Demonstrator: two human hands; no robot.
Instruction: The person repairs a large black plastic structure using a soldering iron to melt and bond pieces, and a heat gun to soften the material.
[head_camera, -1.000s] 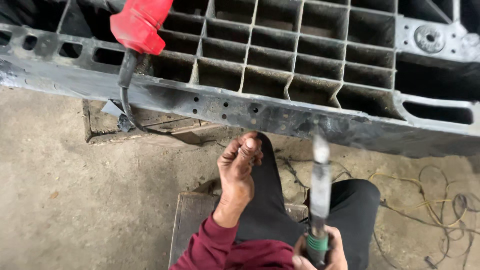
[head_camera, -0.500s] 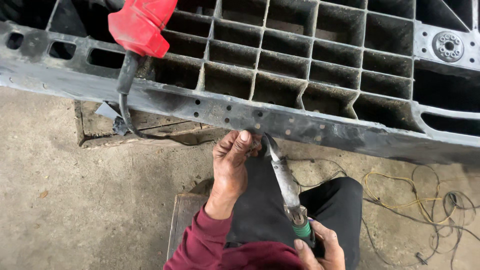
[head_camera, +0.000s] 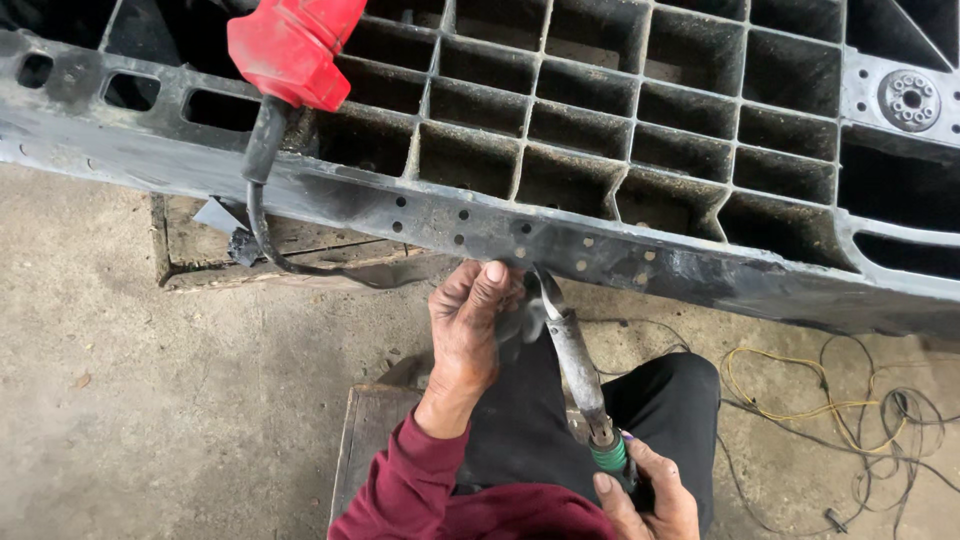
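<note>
A large black plastic part (head_camera: 560, 245) with a grid of square cells spans the view, its lower edge dotted with small holes. My left hand (head_camera: 470, 325) presses its fingertips against that edge. My right hand (head_camera: 645, 495) grips the green-banded handle of a long grey metal iron (head_camera: 575, 360). The iron's bent tip meets the plastic edge right beside my left fingers, and a faint wisp of smoke rises there.
A red tool body (head_camera: 290, 45) with a black cable (head_camera: 262, 215) rests on the part at upper left. Under the part lies a wooden block (head_camera: 270, 245). Yellow and black wires (head_camera: 840, 400) tangle on the concrete floor at right. My black-trousered leg sits below.
The iron has swung from upright in my right hand down and left until its tip touches the plastic edge next to my left fingers. My left hand has risen to the edge.
</note>
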